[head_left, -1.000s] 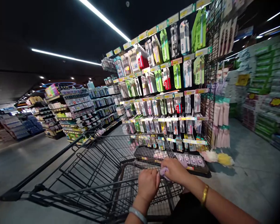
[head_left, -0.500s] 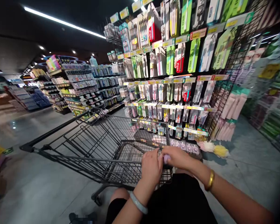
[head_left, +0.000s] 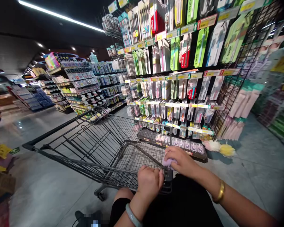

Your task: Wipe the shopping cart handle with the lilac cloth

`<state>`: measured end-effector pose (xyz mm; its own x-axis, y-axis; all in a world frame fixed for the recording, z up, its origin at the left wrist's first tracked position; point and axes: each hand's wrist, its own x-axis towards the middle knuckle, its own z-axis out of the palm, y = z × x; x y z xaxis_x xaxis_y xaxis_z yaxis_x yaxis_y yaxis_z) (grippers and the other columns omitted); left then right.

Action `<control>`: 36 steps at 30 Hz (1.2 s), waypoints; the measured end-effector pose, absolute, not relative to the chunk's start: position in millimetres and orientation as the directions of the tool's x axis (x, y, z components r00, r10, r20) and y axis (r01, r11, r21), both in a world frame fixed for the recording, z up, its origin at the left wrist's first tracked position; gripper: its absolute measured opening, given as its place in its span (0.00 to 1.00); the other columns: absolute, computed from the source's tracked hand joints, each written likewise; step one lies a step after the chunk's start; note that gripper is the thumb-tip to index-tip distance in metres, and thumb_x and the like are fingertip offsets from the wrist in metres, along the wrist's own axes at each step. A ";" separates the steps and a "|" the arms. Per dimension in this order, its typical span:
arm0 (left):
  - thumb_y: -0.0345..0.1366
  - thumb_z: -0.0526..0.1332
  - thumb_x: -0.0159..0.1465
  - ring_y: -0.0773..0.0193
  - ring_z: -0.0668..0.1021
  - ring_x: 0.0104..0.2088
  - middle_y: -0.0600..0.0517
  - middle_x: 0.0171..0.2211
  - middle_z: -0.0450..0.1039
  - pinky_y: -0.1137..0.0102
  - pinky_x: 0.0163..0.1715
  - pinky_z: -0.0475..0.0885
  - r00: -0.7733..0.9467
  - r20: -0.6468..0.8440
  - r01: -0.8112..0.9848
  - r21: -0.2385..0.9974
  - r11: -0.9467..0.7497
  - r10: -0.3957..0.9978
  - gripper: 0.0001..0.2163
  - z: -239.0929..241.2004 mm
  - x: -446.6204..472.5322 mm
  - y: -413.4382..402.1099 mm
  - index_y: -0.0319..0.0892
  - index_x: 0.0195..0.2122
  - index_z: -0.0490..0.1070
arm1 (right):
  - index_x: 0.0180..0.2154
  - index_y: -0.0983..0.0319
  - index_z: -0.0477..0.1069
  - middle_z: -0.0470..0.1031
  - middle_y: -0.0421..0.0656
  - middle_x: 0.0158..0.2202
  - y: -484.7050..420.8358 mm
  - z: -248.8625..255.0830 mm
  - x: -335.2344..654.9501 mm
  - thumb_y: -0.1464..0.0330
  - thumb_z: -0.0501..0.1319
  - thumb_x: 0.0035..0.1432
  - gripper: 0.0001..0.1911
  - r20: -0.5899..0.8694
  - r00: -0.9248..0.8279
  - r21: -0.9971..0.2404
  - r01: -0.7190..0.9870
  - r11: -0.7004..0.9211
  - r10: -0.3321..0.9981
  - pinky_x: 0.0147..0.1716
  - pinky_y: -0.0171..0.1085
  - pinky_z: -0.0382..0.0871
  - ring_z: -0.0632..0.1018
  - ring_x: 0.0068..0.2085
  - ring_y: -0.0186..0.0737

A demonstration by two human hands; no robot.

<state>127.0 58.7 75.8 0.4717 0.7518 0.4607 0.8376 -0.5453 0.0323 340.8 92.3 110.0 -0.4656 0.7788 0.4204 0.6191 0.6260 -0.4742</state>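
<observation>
- I see my right hand (head_left: pixel 181 160) gripping a soft lavender bundle (head_left: pixel 168 161), fingers wrapped around it; its full shape is partly hidden.
- That bundle sits at the near corner of a black wire shopping cart (head_left: pixel 61 128), against the frame.
- My left hand (head_left: pixel 149 180) is closed in a fist at the cart's near side, beside the right one; I cannot tell whether it clasps the frame or anything else.
- I have a pale grey-blue bangle (head_left: pixel 133 216) on the left wrist and a gold bracelet (head_left: pixel 220 191) on the right.
- Black clothing (head_left: pixel 186 201) covers my lap, just below both hands.
- Beyond the cart I face a tall black wire display rack (head_left: pixel 246 67) hung with packaged toothbrushes, among them a bright green pack (head_left: pixel 175 54).
- Near the rack's foot, a fluffy yellow pouf (head_left: pixel 227 150) shows close to the smooth grey floor (head_left: pixel 49 183).
- At far left I see a brown cardboard box (head_left: pixel 2 183).
</observation>
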 end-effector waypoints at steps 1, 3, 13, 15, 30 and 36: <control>0.37 0.50 0.68 0.60 0.75 0.25 0.51 0.20 0.72 0.60 0.34 0.64 0.472 0.466 0.836 0.031 -0.547 0.748 0.16 76.6 125.0 57.1 0.46 0.24 0.69 | 0.35 0.55 0.75 0.74 0.40 0.44 102.3 113.0 338.1 0.78 0.56 0.49 0.16 0.390 -0.498 -0.443 0.635 0.632 0.774 0.48 0.41 0.62 0.72 0.47 0.42; 0.37 0.51 0.67 0.61 0.74 0.24 0.51 0.19 0.72 0.61 0.33 0.63 0.471 0.477 0.835 0.030 -0.549 0.742 0.15 78.3 121.6 53.8 0.46 0.23 0.69 | 0.33 0.56 0.76 0.75 0.40 0.43 122.6 117.2 334.9 0.78 0.56 0.50 0.15 0.345 -0.442 -0.403 0.727 0.556 0.828 0.47 0.42 0.62 0.72 0.46 0.42; 0.33 0.52 0.67 0.60 0.73 0.28 0.54 0.24 0.73 0.60 0.39 0.60 0.464 0.441 0.823 0.107 -0.558 0.768 0.12 84.0 106.4 38.3 0.45 0.27 0.69 | 0.31 0.57 0.76 0.76 0.38 0.35 96.2 114.7 309.5 0.76 0.58 0.48 0.11 0.240 -0.597 -0.476 0.615 0.628 0.766 0.45 0.39 0.59 0.73 0.42 0.40; 0.33 0.53 0.67 0.60 0.75 0.31 0.54 0.26 0.75 0.59 0.43 0.60 0.411 0.415 0.848 0.154 -0.508 0.812 0.11 91.5 110.0 35.3 0.45 0.29 0.71 | 0.34 0.57 0.76 0.76 0.40 0.39 102.7 112.7 310.0 0.76 0.56 0.49 0.13 0.269 -0.434 -0.481 0.713 0.510 0.860 0.46 0.39 0.59 0.73 0.43 0.41; 0.47 0.57 0.63 0.57 0.76 0.23 0.48 0.21 0.75 0.64 0.29 0.62 0.444 0.332 0.873 0.048 -0.485 0.832 0.17 87.4 155.2 29.9 0.43 0.24 0.73 | 0.30 0.58 0.75 0.78 0.40 0.32 123.2 114.2 312.6 0.68 0.60 0.48 0.06 0.130 -0.336 -0.379 0.853 0.360 0.933 0.51 0.42 0.60 0.76 0.39 0.42; 0.44 0.61 0.60 0.59 0.75 0.22 0.50 0.19 0.74 0.65 0.28 0.61 0.434 0.437 0.863 0.048 -0.502 0.788 0.13 81.3 149.0 24.9 0.43 0.22 0.73 | 0.34 0.57 0.75 0.78 0.38 0.34 104.1 100.3 315.5 0.70 0.58 0.48 0.09 0.267 -0.471 -0.456 0.707 0.541 0.841 0.41 0.34 0.62 0.75 0.38 0.39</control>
